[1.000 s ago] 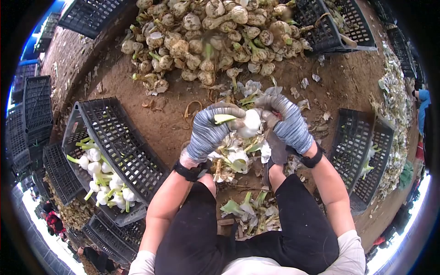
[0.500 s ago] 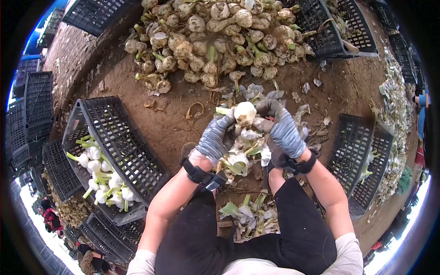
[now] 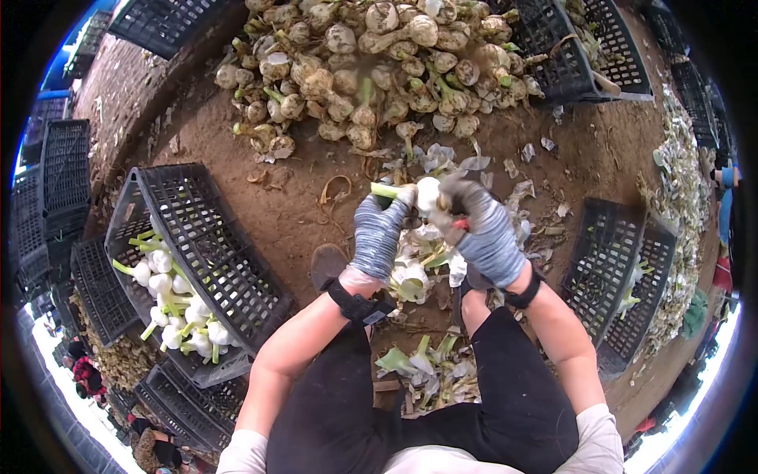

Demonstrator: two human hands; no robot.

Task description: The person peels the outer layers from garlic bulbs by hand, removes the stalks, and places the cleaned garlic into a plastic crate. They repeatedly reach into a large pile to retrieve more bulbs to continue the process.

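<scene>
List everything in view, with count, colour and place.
Held bulb: one, white, centre
Dirty bulbs: many, tan, heaped ahead
Clean bulbs: many, white, left crate
Crates: several, black, both sides, ahead
Peelings: many, whitish, ground
Small item: one, red, beside bulb
Unclear item: one, green, far right
Other people: some, mixed clothing, edges
Legs: two, black shorts, below
Wristbands: two, black, wrists
Left hand: one, grey glove, holding bulb
Right hand: one, grey glove, at bulb
</scene>
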